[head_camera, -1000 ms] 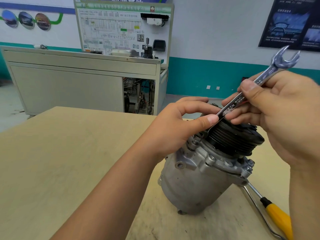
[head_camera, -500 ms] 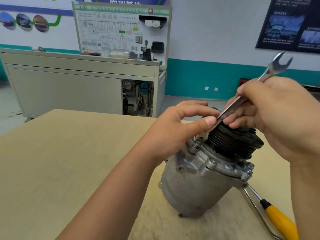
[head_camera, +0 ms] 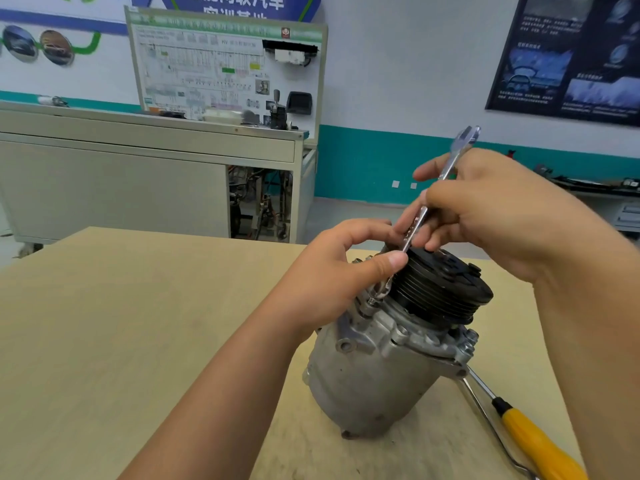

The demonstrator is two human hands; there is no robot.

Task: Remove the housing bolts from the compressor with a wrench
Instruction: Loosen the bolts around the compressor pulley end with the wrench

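A grey metal compressor [head_camera: 374, 379] with a black grooved pulley [head_camera: 440, 292] stands tilted on the wooden table [head_camera: 104, 341]. A silver double open-ended wrench [head_camera: 446, 174] runs steeply from its free upper jaw down to a housing bolt [head_camera: 372, 301] at the compressor's upper left flange. My right hand [head_camera: 491, 213] grips the wrench shaft near its middle. My left hand [head_camera: 332, 282] pinches the lower shaft between thumb and forefinger, just above the bolt. More bolts [head_camera: 467, 344] show on the flange's right side.
A yellow-handled screwdriver [head_camera: 533, 441] and a thin metal tool [head_camera: 485, 410] lie on the table at the compressor's lower right. Behind the table stand a grey cabinet [head_camera: 138, 174] with a training board [head_camera: 225, 71] and a shelf with parts [head_camera: 602, 185] at far right.
The wrench has swung from a low slant toward upright, its upper end moving left. My right hand followed it left; my left hand stayed at the bolt.
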